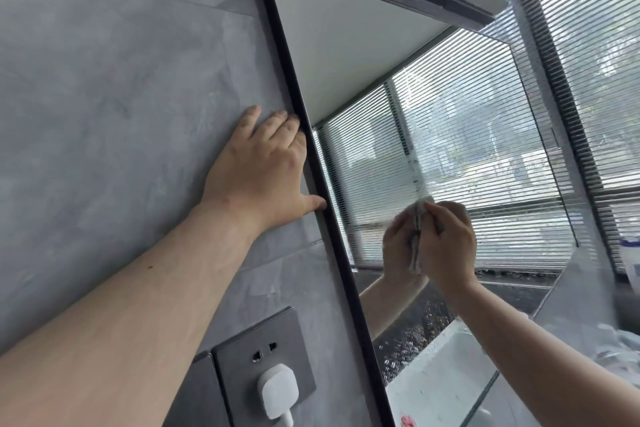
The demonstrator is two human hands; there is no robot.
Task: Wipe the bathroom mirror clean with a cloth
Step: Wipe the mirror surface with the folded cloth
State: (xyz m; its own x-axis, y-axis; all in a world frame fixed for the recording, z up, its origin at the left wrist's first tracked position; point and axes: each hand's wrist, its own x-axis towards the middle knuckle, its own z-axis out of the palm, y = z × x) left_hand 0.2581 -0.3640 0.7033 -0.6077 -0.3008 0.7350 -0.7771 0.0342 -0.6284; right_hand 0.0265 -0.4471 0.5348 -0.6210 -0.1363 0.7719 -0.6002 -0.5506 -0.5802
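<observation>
The mirror point(349, 46), set in a thin black frame point(287, 63), hangs on a grey tiled wall point(104, 80) and reflects a pale ceiling and slatted blinds. The left hand point(263, 170) lies flat and wide on the wall just beside the mirror's left edge, fingers straight, with the thumb tip and the nearest fingertips touching the frame. The right hand point(446, 246) is against the glass in the mirror's lower half, nearer its left edge than its right, and holds a pale cloth point(417, 236) pressed to the surface. The hand hides most of the cloth, so only a narrow strip shows between it and its reflection; the fingers seem curled round it. Streaks and droplets mark the glass around and below that spot. Under the left forearm, a grey wall socket point(242, 354) carries a white plug point(277, 388). A window with blinds point(588, 46) stands past the mirror's right edge.
</observation>
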